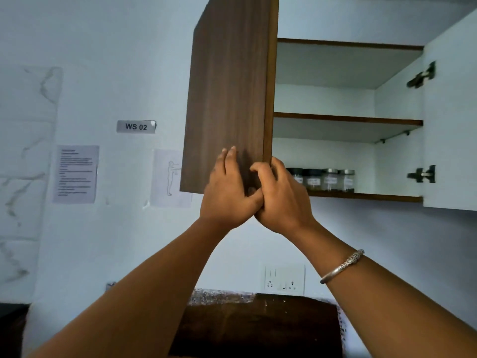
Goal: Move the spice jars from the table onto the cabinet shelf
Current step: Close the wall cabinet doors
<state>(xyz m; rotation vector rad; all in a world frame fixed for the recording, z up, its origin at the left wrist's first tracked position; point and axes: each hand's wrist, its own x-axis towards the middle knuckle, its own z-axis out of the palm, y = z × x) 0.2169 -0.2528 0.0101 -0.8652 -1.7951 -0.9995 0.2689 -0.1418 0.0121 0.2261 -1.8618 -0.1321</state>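
Several glass spice jars (325,180) with dark and silver lids stand in a row on the bottom shelf (366,197) of the wall cabinet. The brown left cabinet door (227,94) stands partly open. My left hand (227,192) lies flat against the door's outer face near its lower corner, fingers straight. My right hand (278,195) curls its fingers round the door's free edge just beside the left hand. The leftmost jar is partly hidden behind my right hand.
The white right door (451,112) is swung fully open with two hinges on it. The middle shelf (348,119) holds nothing. Papers and a "WS 02" label (136,126) hang on the wall at left. A socket plate (284,280) and a dark table (258,326) sit below.
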